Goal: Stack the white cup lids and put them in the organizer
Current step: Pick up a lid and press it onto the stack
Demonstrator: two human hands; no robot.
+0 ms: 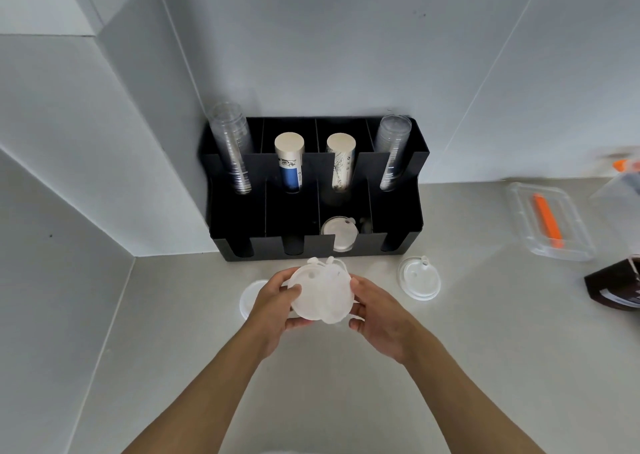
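Both hands hold a loose bunch of white cup lids [320, 292] just above the counter, in front of the black organizer [398, 207]. My left hand [277, 303] grips the bunch from the left, my right hand [375, 309] from the right. The lids overlap unevenly, their tabs pointing away from me. Another white lid [248, 299] lies flat on the counter, partly hidden under my left hand. Two more lids [419, 278] lie stacked to the right. A few lids [338, 233] stand in the organizer's third front compartment.
The organizer's back row holds clear cup stacks [232, 148] at both ends and two paper cup stacks [289, 162] between. A clear plastic container [550, 225] with an orange item sits at the right, a dark brown packet [613, 287] nearer. Walls close in at the left and behind.
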